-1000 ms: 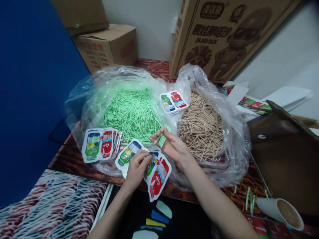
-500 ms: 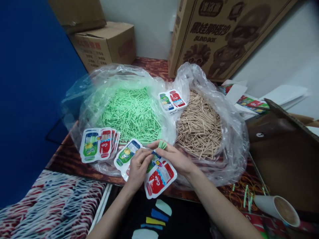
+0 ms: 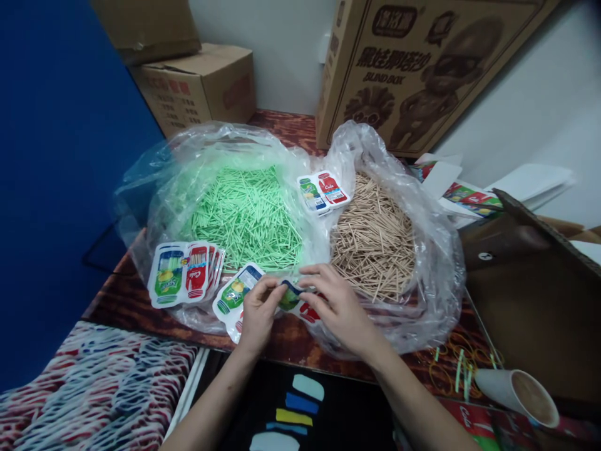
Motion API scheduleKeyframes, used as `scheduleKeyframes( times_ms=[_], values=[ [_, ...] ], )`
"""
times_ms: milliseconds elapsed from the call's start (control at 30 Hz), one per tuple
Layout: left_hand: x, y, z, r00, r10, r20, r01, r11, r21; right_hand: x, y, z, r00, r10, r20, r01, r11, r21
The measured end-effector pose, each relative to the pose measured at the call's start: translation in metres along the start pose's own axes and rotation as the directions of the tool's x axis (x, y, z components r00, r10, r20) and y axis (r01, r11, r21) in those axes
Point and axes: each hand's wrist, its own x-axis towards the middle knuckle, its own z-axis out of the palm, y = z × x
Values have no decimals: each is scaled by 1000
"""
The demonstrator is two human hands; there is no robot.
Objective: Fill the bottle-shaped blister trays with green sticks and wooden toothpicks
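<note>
My left hand [image 3: 256,312] pinches the top edge of a printed bottle-shaped pouch [image 3: 290,299], green and red, held open at the table's front edge. My right hand [image 3: 334,303] lies over the pouch with curled fingers pressed on it; the green sticks it carried are hidden. Under the left hand lies another pouch [image 3: 233,293]. Behind the hands, a clear bag holds a heap of green sticks [image 3: 246,213], and a second clear bag holds tan sticks [image 3: 373,238].
A fanned stack of pouches [image 3: 184,274] lies at the left, and a small pouch pair [image 3: 322,190] rests between the bags. Cardboard boxes [image 3: 197,88] stand behind. A paper cup [image 3: 521,388], rubber bands [image 3: 451,369] and a brown carton [image 3: 530,294] are at the right.
My right hand has come down from holding a bundle of green sticks in the air onto the pouch. The sticks are out of sight and the pouch's red half is covered.
</note>
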Motion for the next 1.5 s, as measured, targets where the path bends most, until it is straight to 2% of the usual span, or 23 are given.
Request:
scheduleKeyframes(
  times_ms=[67,100,200,267,367,467,500,533,567,600,633,667,700,767,833,867,967,1100,1233,1333,1433,1467,1500],
  values=[
    [0,-2,-1,1000,-29,7,29,999,-31,-2,1,0,997,-10,75,12,999,-31],
    [0,-3,-1,999,-40,6,40,998,-43,-4,1,0,997,-13,76,15,1000,-23],
    [0,-4,-2,998,-61,-32,59,997,-58,-8,1,0,999,-22,-39,22,1000,-1],
    [0,-3,-1,998,-48,-32,46,998,-42,-10,0,0,997,-38,-66,36,999,-35],
    [0,1,-2,1000,-29,12,29,1000,-8,-14,-1,3,999,-42,-25,39,993,-109],
    [1,7,-14,989,-81,121,82,997,-3,-18,-6,11,995,-19,-100,4,989,-150],
    [3,9,-20,969,-119,215,119,993,14,-20,-9,14,991,-27,-130,8,990,-143],
    [4,11,-26,926,-162,341,153,987,53,-21,-11,18,987,-41,-154,21,992,-127],
    [6,13,-32,857,-217,467,181,976,122,-23,-13,22,983,-59,-174,41,993,-107],
    [8,15,-37,801,-246,546,174,968,180,-25,-15,25,979,-73,-191,58,995,-83],
    [9,16,-41,769,-254,587,150,964,221,-26,-15,27,976,-73,-204,63,996,-57],
    [10,16,-42,756,-253,603,117,960,256,-27,-14,28,976,-60,-211,54,998,-32],
    [10,17,-41,770,-234,594,75,957,280,-29,-12,28,977,-30,-209,28,1000,-15],
    [9,16,-36,826,-170,537,-13,948,319,-31,-4,25,983,45,-178,-48,999,-12],
    [9,14,-29,871,-106,479,-85,929,359,-34,8,21,984,97,-149,-108,992,-66],
    [9,13,-25,884,-80,460,-110,921,373,-35,14,19,983,103,-150,-119,987,-105],
    [6,12,-13,886,-60,459,-130,919,371,-37,29,14,971,71,-227,-119,971,-207],
    [0,12,1,906,-113,409,-27,946,322,-37,36,19,938,5,-348,-107,955,-275],
    [-7,11,13,906,-245,345,128,935,330,-41,32,29,924,-52,-380,-70,951,-300],
    [-11,10,15,895,-269,355,137,925,355,-48,34,25,956,22,-293,-71,985,-160],
    [-12,11,10,901,-276,335,138,913,383,-57,49,6,979,147,-140,-146,989,21],
    [-12,12,8,903,-285,321,149,909,389,-61,57,-1,972,199,-126,-203,979,-14],
    [-11,13,6,902,-297,313,162,905,393,-64,66,-7,957,249,-148,-269,954,-130]
  ],
)
